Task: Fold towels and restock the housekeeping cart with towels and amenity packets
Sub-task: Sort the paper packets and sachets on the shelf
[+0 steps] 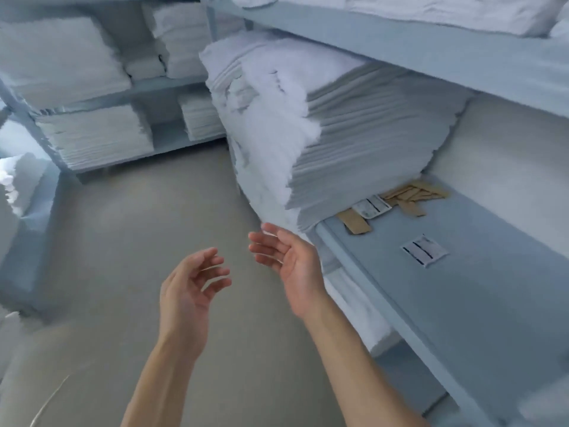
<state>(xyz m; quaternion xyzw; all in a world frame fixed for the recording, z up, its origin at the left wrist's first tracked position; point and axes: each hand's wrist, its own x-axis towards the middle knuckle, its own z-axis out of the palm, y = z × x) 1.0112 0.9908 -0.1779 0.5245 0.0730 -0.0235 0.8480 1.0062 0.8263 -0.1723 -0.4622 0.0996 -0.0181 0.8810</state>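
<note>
A tall stack of folded white towels (pixel 323 143) sits on the pale blue shelf (pixel 480 288) to my right, its near corner overhanging the shelf edge. My right hand (pixel 286 260) is raised just below that corner, palm turned inward and fingers relaxed, holding nothing. My left hand (pixel 191 288) hovers beside it over the floor, fingers loosely curled and empty. Behind the stack lie several brown amenity packets (pixel 409 195) and a white packet (pixel 371 206). Another white packet (pixel 424 250) lies alone on the shelf.
More folded towel stacks (pixel 92 134) fill a blue shelving unit at the back left. An upper shelf (pixel 431 53) overhangs the tall stack. White linen (pixel 354 309) sits on the shelf below. Grey floor (pixel 138 241) lies between the units.
</note>
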